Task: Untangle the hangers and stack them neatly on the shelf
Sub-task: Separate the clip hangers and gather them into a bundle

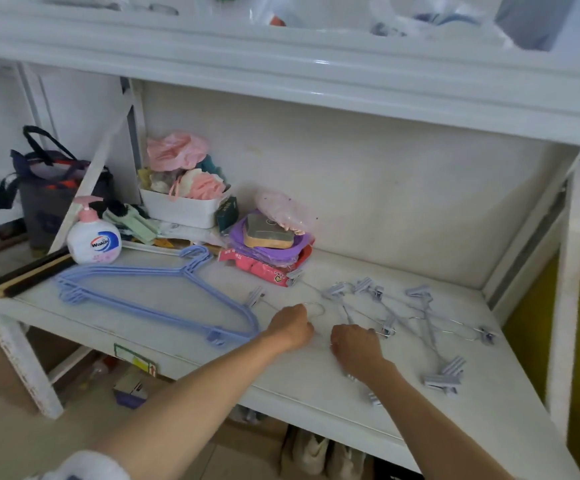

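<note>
A stack of blue plastic hangers [150, 296] lies flat on the left of the white shelf [316, 368]. To the right, several wire clip hangers [406, 317] with grey-blue clips lie tangled together. One separate clip hanger [283, 289] lies between the two groups. My left hand [290, 325] grips its wire hook, fingers curled. My right hand [354, 344] is curled over another wire hanger at the near side of the tangle; clips show under that wrist. What the fingers pinch is hidden.
At the back left stand a hand-soap pump bottle [94, 240], a white bin of pink items [184, 206], a purple dish on a red packet [267, 244] and dark sticks [29, 271]. An upper shelf [281, 67] overhangs. A white post [568, 271] bounds the right side.
</note>
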